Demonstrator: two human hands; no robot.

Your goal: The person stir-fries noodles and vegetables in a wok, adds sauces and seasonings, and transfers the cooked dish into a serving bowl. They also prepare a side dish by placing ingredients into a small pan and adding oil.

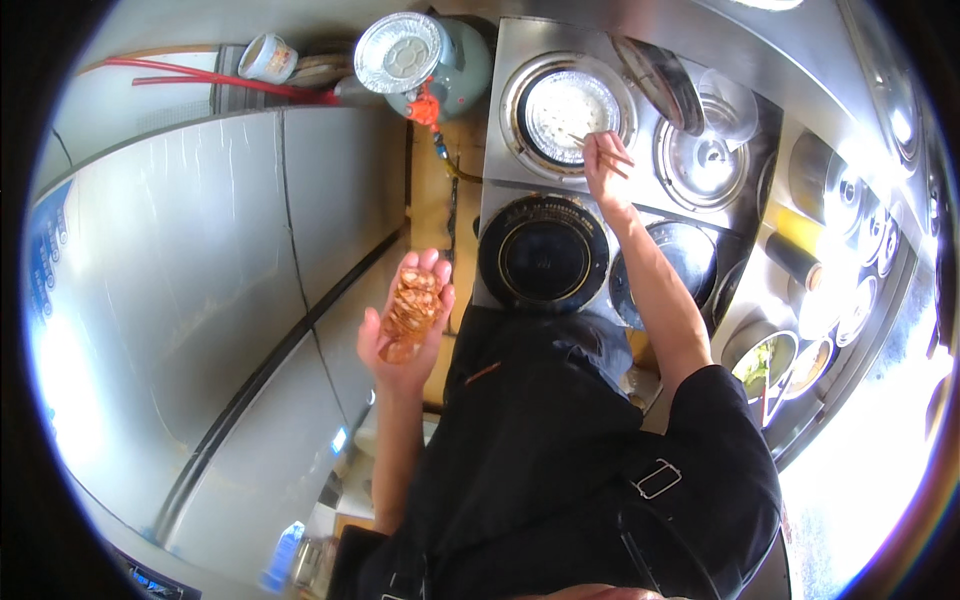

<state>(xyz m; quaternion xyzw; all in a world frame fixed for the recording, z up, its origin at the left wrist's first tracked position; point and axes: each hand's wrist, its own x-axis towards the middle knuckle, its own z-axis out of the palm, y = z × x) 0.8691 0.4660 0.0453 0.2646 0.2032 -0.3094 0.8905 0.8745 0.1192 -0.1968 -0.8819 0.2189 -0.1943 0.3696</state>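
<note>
My left hand point(402, 376) is palm up at the left of my body, with a row of overlapping reddish sausage slices point(412, 312) lying across the palm and fingers. My right hand point(606, 180) grips a pair of wooden chopsticks point(622, 158) above the stove. Their tips reach over a round silvery pan point(568, 100) on the far left burner. White glare hides most of what is in that pan. Below it, nearer my body, sits a round black pan or lid point(545, 255).
A tilted lid point(655, 82) stands between the far burners, beside a shiny round cover point(702, 165). Under my right forearm is another dark round lid point(665, 262). A gas cylinder point(468, 70) carries a foil dish point(398, 50). Bowls, one with greens point(757, 365), line the right.
</note>
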